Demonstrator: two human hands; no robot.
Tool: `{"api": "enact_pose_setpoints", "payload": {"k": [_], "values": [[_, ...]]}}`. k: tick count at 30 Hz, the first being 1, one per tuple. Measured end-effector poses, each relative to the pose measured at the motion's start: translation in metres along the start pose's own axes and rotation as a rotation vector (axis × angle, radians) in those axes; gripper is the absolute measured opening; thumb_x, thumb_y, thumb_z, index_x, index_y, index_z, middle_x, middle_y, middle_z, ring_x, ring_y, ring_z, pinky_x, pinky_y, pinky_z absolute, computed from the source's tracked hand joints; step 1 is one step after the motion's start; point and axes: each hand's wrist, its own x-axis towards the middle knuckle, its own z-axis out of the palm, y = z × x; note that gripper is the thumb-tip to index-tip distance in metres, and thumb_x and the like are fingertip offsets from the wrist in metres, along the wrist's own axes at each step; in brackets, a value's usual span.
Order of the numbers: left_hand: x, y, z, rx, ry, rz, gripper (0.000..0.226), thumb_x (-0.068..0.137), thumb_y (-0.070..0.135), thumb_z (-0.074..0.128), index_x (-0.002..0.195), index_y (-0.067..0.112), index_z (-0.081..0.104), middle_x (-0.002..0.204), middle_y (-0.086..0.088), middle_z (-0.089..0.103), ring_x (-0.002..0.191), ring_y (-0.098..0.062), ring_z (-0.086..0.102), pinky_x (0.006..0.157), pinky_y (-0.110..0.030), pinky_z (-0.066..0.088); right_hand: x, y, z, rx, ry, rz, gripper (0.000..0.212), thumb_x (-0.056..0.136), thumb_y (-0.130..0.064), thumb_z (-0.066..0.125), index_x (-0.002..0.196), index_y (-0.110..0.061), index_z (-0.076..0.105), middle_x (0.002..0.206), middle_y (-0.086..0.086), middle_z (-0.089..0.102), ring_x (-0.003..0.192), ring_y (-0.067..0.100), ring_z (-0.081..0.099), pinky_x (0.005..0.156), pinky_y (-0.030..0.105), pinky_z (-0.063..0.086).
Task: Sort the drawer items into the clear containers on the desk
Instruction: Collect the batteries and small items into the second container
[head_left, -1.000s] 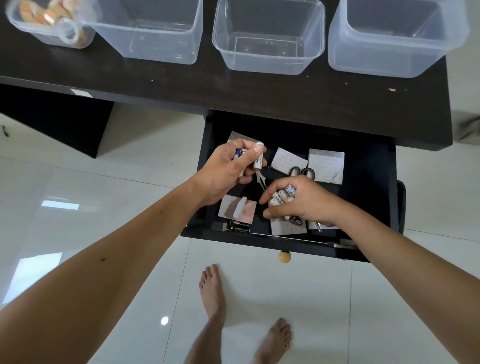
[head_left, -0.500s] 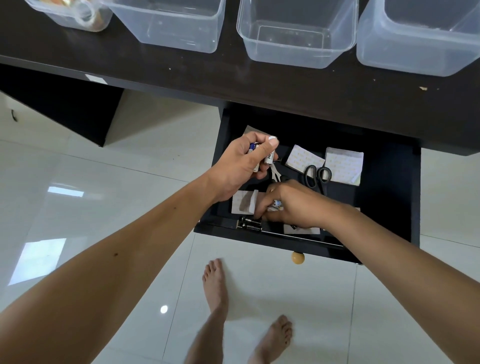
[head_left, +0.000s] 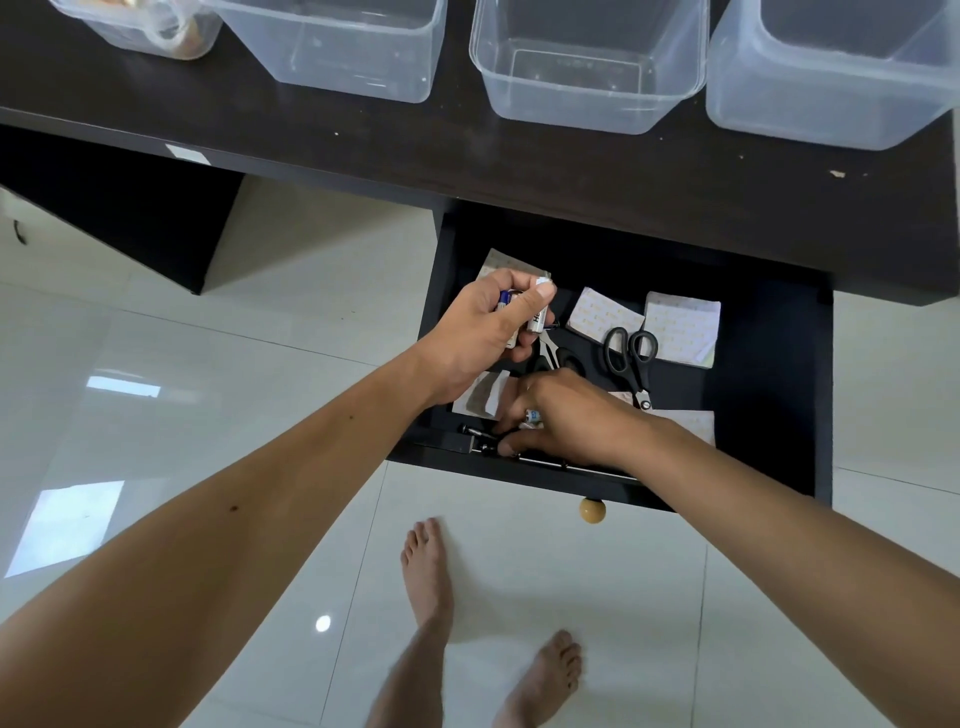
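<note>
Both hands (head_left: 483, 332) (head_left: 566, 421) hold batteries (head_left: 537, 317) over the open drawer (head_left: 769, 364).

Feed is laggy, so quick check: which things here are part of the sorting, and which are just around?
Part of the job:
- left hand gripping batteries
- right hand reaching among batteries in the drawer
- scissors
- paper pads
- clear containers

Just around:
- drawer knob
- white sticker on the desk edge
</note>
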Motion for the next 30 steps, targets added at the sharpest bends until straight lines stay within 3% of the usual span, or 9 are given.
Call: {"api": "enact_pose_setpoints", "payload": {"k": [4,7,12,17,22,24,27,30], "values": [[0.000,0.000,-0.001,-0.019,0.009,0.009,0.021,0.109,0.024,0.058,0.116,0.004,0.058,0.087,-0.005,0.063,0.066,-0.011,0.051,0.060,-0.025,0.044,0.004,-0.004,0.006,0.016,0.025,0.034,0.019,0.090,-0.044,0.081,0.099,-0.029,0.085,0.110,-0.004,0.074,0.107,0.020,0.065,0.095,0.040,0.054],[0.000,0.001,0.000,-0.015,0.008,0.012,0.021,0.109,0.024,0.057,0.116,0.004,0.059,0.087,-0.005,0.063,0.067,-0.011,0.051,0.060,-0.025,0.045,0.009,-0.002,0.005,0.038,-0.010,0.097,0.018,0.086,-0.049,0.083,0.096,-0.034,0.083,0.114,-0.004,0.072,0.109,0.020,0.064,0.096,0.040,0.054],[0.002,-0.002,-0.001,-0.025,0.004,0.014,0.019,0.109,0.025,0.059,0.114,0.007,0.060,0.088,-0.005,0.061,0.068,-0.012,0.051,0.061,-0.027,0.045,0.014,-0.006,0.009,-0.008,-0.030,0.112,0.020,0.089,-0.044,0.081,0.076,-0.032,0.072,0.103,0.000,0.072,0.096,0.022,0.065,0.083,0.036,0.055],[0.002,-0.003,-0.001,-0.025,0.006,0.014,0.017,0.108,0.026,0.059,0.110,0.009,0.060,0.090,-0.007,0.060,0.068,-0.013,0.051,0.061,-0.027,0.046,0.014,-0.007,0.013,0.033,0.019,0.137,0.016,0.087,-0.046,0.082,0.089,-0.030,0.082,0.107,-0.002,0.073,0.104,0.020,0.063,0.090,0.039,0.056],[0.001,-0.004,-0.001,-0.004,-0.001,0.024,0.016,0.108,0.025,0.059,0.112,0.010,0.063,0.090,-0.007,0.060,0.070,-0.013,0.051,0.062,-0.028,0.046,0.014,-0.012,0.013,0.076,0.019,0.164,0.015,0.086,-0.042,0.084,0.088,-0.027,0.082,0.103,-0.003,0.074,0.104,0.017,0.063,0.090,0.038,0.056],[-0.001,-0.003,-0.001,0.014,-0.011,0.032,0.020,0.108,0.025,0.059,0.123,0.013,0.066,0.091,-0.007,0.059,0.071,-0.014,0.050,0.062,-0.027,0.046,0.005,-0.010,0.000,0.111,-0.012,0.175,0.016,0.086,-0.042,0.085,0.090,-0.026,0.081,0.097,-0.007,0.074,0.096,0.011,0.065,0.082,0.028,0.053],[-0.002,-0.002,-0.001,0.052,-0.041,0.059,0.027,0.108,0.024,0.059,0.135,0.024,0.067,0.087,-0.002,0.058,0.071,-0.018,0.047,0.061,-0.026,0.046,-0.018,-0.004,-0.023,0.231,0.033,0.226,0.014,0.086,-0.039,0.086,0.090,-0.027,0.081,0.073,-0.011,0.070,0.062,0.000,0.063,0.059,0.015,0.047],[-0.003,0.000,0.000,0.108,-0.040,0.072,0.024,0.109,0.024,0.058,0.130,0.024,0.070,0.084,0.002,0.057,0.072,-0.019,0.047,0.061,-0.025,0.046,-0.038,0.010,-0.039,0.312,0.129,0.239,0.011,0.087,-0.043,0.085,0.084,-0.034,0.081,0.066,-0.003,0.073,0.056,0.010,0.064,0.059,0.029,0.053]]}}
